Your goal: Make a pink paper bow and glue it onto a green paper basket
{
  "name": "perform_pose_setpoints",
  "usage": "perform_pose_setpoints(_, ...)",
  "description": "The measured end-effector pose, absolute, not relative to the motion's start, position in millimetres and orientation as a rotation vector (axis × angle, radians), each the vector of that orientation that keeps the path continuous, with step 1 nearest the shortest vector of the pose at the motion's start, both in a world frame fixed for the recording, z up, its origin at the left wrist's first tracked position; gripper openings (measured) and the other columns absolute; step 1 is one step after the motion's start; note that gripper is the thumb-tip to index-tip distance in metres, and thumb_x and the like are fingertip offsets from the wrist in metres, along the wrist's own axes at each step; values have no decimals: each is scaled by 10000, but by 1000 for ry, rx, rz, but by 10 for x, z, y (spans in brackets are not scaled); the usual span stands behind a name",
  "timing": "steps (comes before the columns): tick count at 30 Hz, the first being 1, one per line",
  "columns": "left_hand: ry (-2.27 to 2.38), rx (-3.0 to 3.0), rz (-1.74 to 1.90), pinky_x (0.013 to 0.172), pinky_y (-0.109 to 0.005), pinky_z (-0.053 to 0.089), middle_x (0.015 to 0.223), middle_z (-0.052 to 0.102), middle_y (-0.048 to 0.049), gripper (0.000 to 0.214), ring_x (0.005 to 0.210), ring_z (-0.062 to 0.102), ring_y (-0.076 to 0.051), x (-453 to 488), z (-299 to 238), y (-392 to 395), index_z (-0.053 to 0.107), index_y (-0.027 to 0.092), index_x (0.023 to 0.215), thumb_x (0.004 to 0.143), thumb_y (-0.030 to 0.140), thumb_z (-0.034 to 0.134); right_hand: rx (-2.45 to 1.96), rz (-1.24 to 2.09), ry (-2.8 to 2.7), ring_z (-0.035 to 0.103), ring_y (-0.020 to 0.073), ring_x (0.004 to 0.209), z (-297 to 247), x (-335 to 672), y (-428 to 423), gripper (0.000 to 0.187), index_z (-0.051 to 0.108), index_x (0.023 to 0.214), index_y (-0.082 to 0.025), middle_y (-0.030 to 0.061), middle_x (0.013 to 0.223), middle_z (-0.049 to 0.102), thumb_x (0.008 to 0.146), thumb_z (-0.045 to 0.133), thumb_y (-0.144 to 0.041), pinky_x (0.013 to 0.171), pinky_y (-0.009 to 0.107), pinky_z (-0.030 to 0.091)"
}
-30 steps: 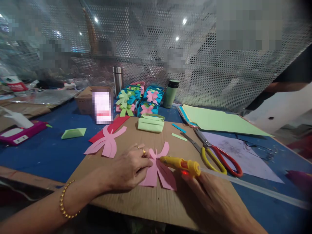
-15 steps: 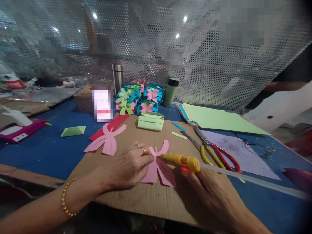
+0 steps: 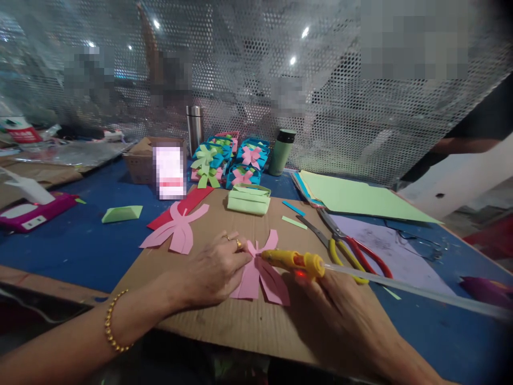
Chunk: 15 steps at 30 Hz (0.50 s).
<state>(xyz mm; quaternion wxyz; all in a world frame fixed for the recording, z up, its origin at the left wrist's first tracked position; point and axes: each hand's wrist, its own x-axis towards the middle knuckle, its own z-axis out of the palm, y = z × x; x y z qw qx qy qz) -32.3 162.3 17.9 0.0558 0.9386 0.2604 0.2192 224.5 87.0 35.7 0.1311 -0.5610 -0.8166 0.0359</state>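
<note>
A pink paper bow cut-out (image 3: 260, 275) lies on a brown cardboard sheet (image 3: 248, 321). My left hand (image 3: 212, 270) rests on its left side, fingers pressed down on the paper, a ring on one finger. My right hand (image 3: 340, 305) grips a yellow glue gun (image 3: 294, 261) with a red light lit. The gun's nozzle touches the bow's middle, and a clear glue stick (image 3: 420, 291) trails out to the right.
Red-and-yellow scissors (image 3: 348, 246) lie right of the gun. A second pink bow (image 3: 176, 230) on red paper, a folded green piece (image 3: 248, 200), finished blue boxes with bows (image 3: 228, 158), two flasks, green sheets (image 3: 360, 200) and a perforated screen stand behind. A person's arm shows far right.
The glue gun has shifted slightly left and up, its nozzle closer to the bow's middle. My left hand stays on the paper.
</note>
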Motion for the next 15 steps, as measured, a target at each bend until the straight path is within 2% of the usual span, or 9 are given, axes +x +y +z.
perform_pose_setpoints(3,805,2846,667,929,-433,429,1083,614,-98,224,987,511,-249,-319,178,1620,649,139,1042,909,81,479,-1689,161,-2308,452,123,403,363,2237,861,384,588,750,-229,-18,537,588,1038,361,-343,405,254,248)
perform_pose_setpoints(7,802,2838,663,937,-421,431,1090,614,-96,232,999,512,-245,-316,182,1616,642,139,1034,889,55,481,-1600,-9,-2416,475,139,429,304,2297,840,335,608,778,-233,5,592,621,1012,387,-329,412,272,213)
perform_pose_setpoints(11,794,2848,653,918,-421,440,1043,612,-100,216,975,519,-245,-317,184,1618,647,136,997,887,53,481,-1641,11,-2365,498,149,452,288,2364,844,351,611,798,-244,4,587,612,1029,377,-367,424,274,252)
perform_pose_setpoints(15,798,2830,672,915,-420,447,1018,614,-94,210,980,533,-245,-310,177,1621,647,149,1008,889,63,497,-1617,43,-2395,486,147,448,349,2303,872,347,625,821,-243,12,589,610,1029,358,-318,426,278,266)
